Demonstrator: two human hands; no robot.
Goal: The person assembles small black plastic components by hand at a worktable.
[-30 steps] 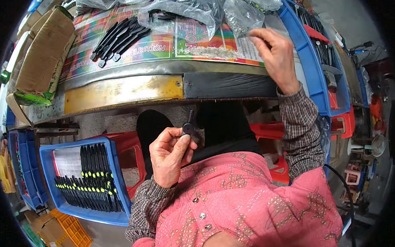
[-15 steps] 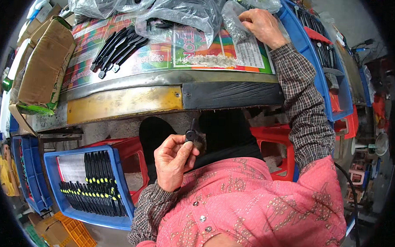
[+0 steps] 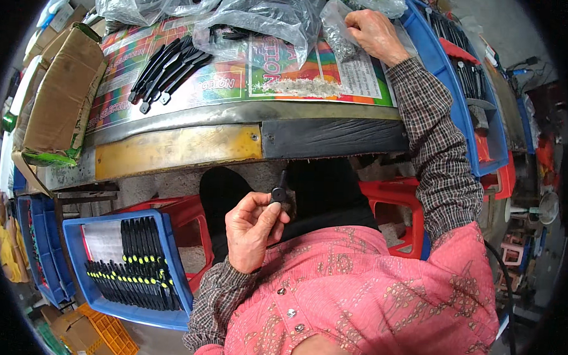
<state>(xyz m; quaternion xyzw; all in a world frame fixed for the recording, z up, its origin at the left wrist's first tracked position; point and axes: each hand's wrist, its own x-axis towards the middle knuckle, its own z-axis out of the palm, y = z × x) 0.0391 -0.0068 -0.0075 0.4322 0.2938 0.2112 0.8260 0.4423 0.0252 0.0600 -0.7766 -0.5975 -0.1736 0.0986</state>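
Above my lap, my left hand [image 3: 251,229] is closed, pinching a black plastic piece [image 3: 279,194] with a round disc end and a narrow stem pointing up. The fingers cover its lower part. At the table's far right, my right hand [image 3: 378,35] has its fingers curled at the edge of a small clear bag [image 3: 340,32] of tiny grey parts. What its fingertips hold, if anything, is hidden. Left of there, several loose black handle-shaped pieces [image 3: 169,70] lie in a pile on a printed colourful sheet [image 3: 225,81].
Big clear plastic bags [image 3: 264,17] line the table's back. A worn cardboard box [image 3: 65,95] stands at the left edge. White bits [image 3: 306,87] lie on the sheet. Blue crates with black pieces sit low left [image 3: 126,319] and far right [image 3: 485,137]. Red stools [image 3: 390,194] are below.
My right hand has shifted very slightly beside the small bag. The black piece in my left hand has moved a little to the right.
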